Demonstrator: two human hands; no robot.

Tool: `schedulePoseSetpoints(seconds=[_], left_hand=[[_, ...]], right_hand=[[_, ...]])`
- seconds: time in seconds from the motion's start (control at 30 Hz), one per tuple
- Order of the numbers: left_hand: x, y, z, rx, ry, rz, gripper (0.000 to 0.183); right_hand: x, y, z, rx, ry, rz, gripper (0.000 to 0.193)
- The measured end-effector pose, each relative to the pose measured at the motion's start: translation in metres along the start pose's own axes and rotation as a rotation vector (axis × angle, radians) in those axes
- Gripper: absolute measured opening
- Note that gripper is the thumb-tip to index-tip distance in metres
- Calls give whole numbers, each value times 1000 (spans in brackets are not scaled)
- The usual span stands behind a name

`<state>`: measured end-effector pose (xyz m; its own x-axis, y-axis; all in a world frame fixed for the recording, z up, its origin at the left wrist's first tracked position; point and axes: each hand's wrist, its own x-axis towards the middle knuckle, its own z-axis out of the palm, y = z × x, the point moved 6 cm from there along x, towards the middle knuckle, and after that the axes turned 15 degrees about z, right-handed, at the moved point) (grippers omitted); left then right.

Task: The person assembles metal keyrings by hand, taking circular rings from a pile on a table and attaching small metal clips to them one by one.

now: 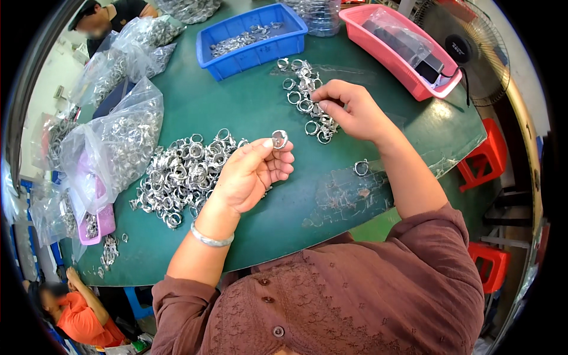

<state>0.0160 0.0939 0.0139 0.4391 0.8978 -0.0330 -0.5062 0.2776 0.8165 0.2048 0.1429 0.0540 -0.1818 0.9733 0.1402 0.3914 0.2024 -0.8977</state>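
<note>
My left hand [251, 171] pinches one silver metal ring [280, 139] between thumb and fingers, holding it up above the green table. Beside and partly behind that hand lies a large heap of similar metal rings [183, 171]. My right hand [352, 109] is bent over a smaller, loose group of rings [305, 105] farther off, its thumb and forefinger drawn close together at the group's right edge. Whether a ring sits between those fingertips is hard to see. One single ring [361, 167] rests apart, below my right hand.
A blue tray [251, 62] with metal pieces stands at the back, near a pink basket [426, 87] and a fan [464, 50]. Clear bags of rings [133, 127] and a purple basket [97, 231] line the left. Two other people [89, 319] are at the left side.
</note>
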Motion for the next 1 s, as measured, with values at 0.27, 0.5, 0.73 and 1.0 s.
schedulePoseSetpoints(seconds=[0.27, 0.5, 0.73, 1.0], left_hand=[[0, 7, -2, -234, 28, 86, 39], [-3, 2, -15, -112, 86, 66, 34], [-4, 2, -9, 72, 153, 48, 21], [-6, 0, 5, 230, 119, 169, 22]], right_hand=[[-15, -12, 26, -711, -28, -214, 24], [-13, -13, 32, -733, -3, -175, 20], [-18, -29, 38, -230, -60, -242, 26], [-31, -48, 53, -204, -64, -459, 25]])
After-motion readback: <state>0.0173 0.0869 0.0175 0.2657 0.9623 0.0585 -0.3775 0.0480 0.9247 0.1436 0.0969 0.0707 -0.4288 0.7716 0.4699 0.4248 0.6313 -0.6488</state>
